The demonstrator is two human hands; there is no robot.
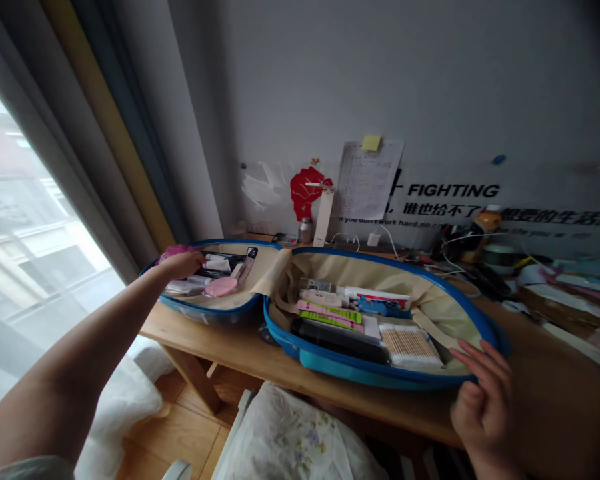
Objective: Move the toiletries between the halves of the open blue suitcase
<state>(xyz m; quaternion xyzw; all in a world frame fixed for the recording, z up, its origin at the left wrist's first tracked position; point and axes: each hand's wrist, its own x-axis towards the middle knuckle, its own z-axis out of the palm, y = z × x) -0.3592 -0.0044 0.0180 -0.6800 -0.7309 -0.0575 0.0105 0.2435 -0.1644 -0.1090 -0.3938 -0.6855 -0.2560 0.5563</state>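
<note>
An open blue suitcase (pixel 300 353) with a beige lining lies spread on a wooden desk. My left hand (pixel 184 264) reaches into its left half, fingers curled in beside a white tube (pixel 216 265) and a purple item (pixel 173 251); what they grip is too small to make out. A pink oval item (pixel 221 287) lies nearby. Over the right rim, my right hand (pixel 485 383) is open, its fingers stretched by a beige strap (pixel 433 330). The right half holds cotton swabs (pixel 411 343), a green tube (pixel 330 320), a toothpaste-like tube (pixel 377 297) and a black case (pixel 337 340).
Behind the suitcase stand a white power strip (pixel 323 217) and a small metallic bottle (pixel 305 231). Cables and assorted clutter cover the desk's right side. A chair with a floral cushion (pixel 300 433) is in front; a curtain (pixel 115 133) hangs left.
</note>
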